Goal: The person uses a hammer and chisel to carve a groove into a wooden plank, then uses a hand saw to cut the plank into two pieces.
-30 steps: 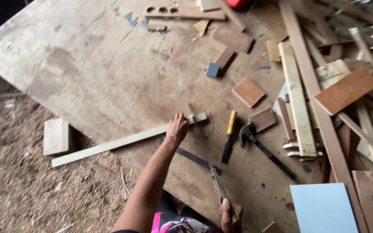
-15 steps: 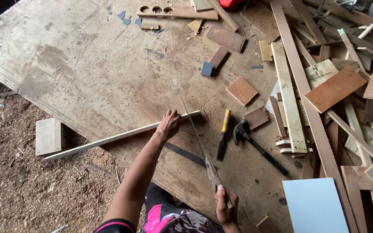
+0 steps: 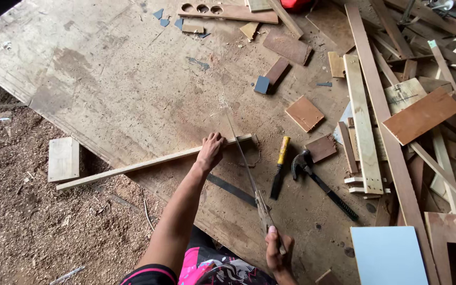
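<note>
Strip: a long, thin, pale wooden strip lay across the near edge of a large plywood board, its left end reaching out past the board's edge over the sawdust.
Saw: a handsaw stood with its narrow blade crossing the strip close to the strip's right end.
Left hand: the left hand was pressed flat on the strip, fingers spread over it, just left of the blade.
Right hand: the right hand was closed around the saw's handle, near the bottom of the view.
Beside the saw: a flat dark metal ruler lay under the blade's line; a yellow-handled chisel and a claw hammer lay just to the right, side by side.
Board surface: small wood offcuts were scattered over it.
Right side: a pile of planks and slats; a pale blue panel was nearer.
Ground: sawdust, with a small wooden block left of the strip.
</note>
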